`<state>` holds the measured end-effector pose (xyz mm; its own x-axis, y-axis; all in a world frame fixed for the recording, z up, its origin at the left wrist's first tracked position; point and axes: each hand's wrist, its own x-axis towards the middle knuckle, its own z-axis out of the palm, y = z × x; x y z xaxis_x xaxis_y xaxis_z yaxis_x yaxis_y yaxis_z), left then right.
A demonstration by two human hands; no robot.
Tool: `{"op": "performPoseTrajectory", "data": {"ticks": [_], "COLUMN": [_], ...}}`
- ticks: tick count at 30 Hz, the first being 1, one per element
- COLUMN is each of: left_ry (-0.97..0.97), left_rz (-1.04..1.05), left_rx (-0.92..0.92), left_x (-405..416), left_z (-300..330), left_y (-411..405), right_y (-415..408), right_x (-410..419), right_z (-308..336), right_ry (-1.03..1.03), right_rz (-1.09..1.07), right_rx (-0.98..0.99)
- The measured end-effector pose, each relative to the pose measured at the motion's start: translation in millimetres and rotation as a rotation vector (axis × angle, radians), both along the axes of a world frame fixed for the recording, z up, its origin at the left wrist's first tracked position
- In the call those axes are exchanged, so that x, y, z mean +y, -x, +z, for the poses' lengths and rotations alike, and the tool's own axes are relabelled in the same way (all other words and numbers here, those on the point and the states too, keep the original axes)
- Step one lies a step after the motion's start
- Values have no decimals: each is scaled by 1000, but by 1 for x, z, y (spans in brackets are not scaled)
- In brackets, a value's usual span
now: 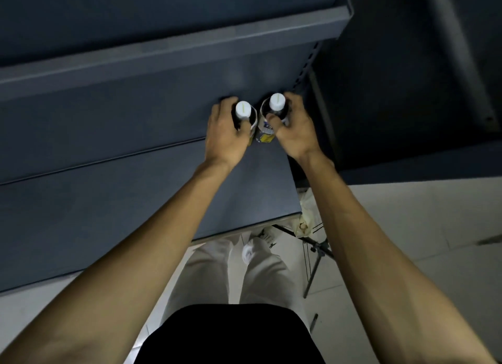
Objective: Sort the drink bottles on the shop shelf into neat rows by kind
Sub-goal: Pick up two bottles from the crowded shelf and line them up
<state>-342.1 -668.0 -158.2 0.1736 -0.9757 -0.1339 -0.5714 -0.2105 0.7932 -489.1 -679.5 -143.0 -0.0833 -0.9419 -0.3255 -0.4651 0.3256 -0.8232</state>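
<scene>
Two drink bottles with white caps stand side by side on the dark blue shelf [108, 135], near its right end. My left hand [224, 133] grips the left bottle [243, 109] round its shoulder. My right hand [294, 131] grips the right bottle [277, 101], whose blue, white and yellow label [264, 135] shows below my thumb. The two bottles almost touch. Their lower parts are hidden by my hands.
A higher shelf edge [173, 48] runs overhead across the view. The shelf's upright post [307, 73] stands just right of the bottles. Below are my pale trousers, white tiled floor [434, 228], a tripod leg [315, 266] and a plastic bag [305, 222].
</scene>
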Motion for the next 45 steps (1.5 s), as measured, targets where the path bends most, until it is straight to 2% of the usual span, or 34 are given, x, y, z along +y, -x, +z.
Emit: {"op": "performPoseTrajectory", "data": {"ticks": [3,7,10,14,18,23,30,36,45], "left_ry": [-11,-13,-28,-53,-36,-84,-19,112,255], "left_rz": [-17,-63,-142,-107,43,173,398,716,838], "left_rx": [49,57,18,89,113,58,45,111,99], "left_x": [10,25,37,59,104,182,279,354,446], "left_z": [8,24,38,57,70,80,112,138,159], "left_y": [-8,-28,-53,-99,-139,-174,-229,-279,-358], "right_y": [-11,-34,-61,-106,-143,-177,-260,-323,-427], "right_x": [15,38,48,59,77,123,175,223,305], "right_z": [14,27,37,53,62,56,76,107,150], "right_ry": [47,139,105,-65,-48,-98,-120,-146,-68], "right_rz": [-56,-48,-43,59,153,338,703,979,1215], "right_rx": [27,253,140,-156,-322,-384,-395,-377,-344]}}
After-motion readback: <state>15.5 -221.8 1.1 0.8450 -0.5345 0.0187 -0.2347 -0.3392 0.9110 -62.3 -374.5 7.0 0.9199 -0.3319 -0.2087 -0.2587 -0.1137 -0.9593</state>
